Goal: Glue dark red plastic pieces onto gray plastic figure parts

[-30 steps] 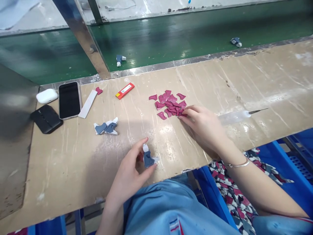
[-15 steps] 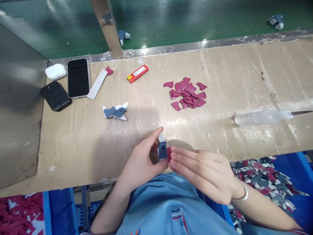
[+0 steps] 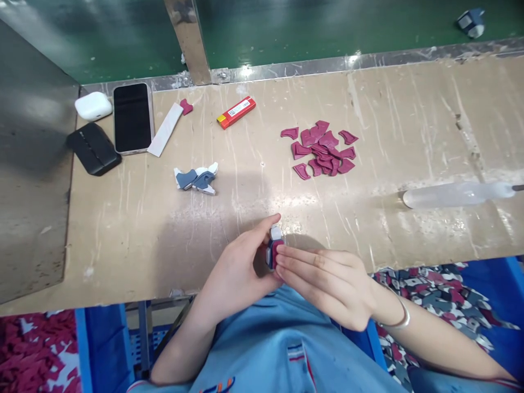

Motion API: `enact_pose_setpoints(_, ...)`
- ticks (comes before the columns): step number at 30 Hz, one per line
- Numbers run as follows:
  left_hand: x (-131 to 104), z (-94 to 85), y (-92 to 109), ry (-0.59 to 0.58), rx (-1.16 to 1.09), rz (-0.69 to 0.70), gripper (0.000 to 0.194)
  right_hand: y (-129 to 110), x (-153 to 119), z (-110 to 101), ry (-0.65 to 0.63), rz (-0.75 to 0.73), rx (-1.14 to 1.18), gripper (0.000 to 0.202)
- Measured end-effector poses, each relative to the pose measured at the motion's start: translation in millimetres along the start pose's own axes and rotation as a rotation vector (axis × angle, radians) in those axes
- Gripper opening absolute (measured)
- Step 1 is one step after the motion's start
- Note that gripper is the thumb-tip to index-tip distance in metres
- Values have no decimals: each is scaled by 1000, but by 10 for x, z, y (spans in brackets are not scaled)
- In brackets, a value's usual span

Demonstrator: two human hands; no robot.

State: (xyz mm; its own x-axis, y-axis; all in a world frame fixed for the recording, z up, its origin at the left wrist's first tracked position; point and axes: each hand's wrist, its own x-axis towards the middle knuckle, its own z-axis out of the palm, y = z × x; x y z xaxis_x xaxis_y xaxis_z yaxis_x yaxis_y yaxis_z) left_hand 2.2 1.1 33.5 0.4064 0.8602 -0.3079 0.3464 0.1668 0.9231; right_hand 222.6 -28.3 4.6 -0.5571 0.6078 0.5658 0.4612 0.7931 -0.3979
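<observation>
Near the table's front edge, my left hand (image 3: 241, 270) is closed around a small blue and white part (image 3: 275, 233), with thumb and index finger on either side of it. A maroon piece (image 3: 277, 248) lies against the part's right side. The fingertips of my right hand (image 3: 327, 278) press on that maroon piece, fingers held together; the thumb is hidden. Beyond my hands lies a loose pile of maroon pieces (image 3: 323, 153). Blue and white pieces (image 3: 196, 179) rest on the table to the left.
At the back left are a white case (image 3: 93, 106), a phone (image 3: 131, 119), a black box (image 3: 95, 149) and a white strip (image 3: 166, 130). A red packet (image 3: 236, 112) lies mid-table; a translucent bottle (image 3: 454, 195) lies right. Blue bins (image 3: 105, 346) stand below the front edge.
My right hand has shifted slightly left, bringing the maroon piece flat against the blue and white part. The part appears turned a little in my left hand. The camera view has shifted slightly.
</observation>
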Motion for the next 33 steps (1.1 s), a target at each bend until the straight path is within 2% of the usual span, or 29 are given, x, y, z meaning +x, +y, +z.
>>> enact_pose_setpoints(2, -4, 2, 1, 13, -20, -8, 79, 78, 81, -5, 37, -91, 5, 28)
enact_pose_setpoints(5, -15, 13, -18, 16, -144, -17, 78, 171, 224, -69, -34, -143, -18, 26)
enact_pose_setpoints(7, -28, 19, -42, -26, -288, -13, 82, 186, 296, -106, -46, -149, -10, 19)
enact_pose_setpoints(10, -45, 27, -79, -93, -523, -12, 81, 141, 341, -89, 63, -36, 153, 11)
enact_pose_setpoints(14, -22, 49, -100, -37, -720, 22, 61, 33, 309, 50, 309, 228, 459, 19)
enact_pose_setpoints(17, 5, 57, -98, 19, -757, 81, 65, -19, 272, 159, 412, 344, 517, 30)
enact_pose_setpoints(21, 12, 65, -102, 57, -791, 89, 65, -40, 251, 221, 345, 417, 463, 26)
enact_pose_setpoints(25, 18, 91, -120, 89, -853, 47, 59, -47, 259, 221, 355, 442, 425, 22)
enact_pose_setpoints(33, 51, 109, -164, 106, -818, 10, 67, -77, 280, 291, 403, 444, 412, 17)
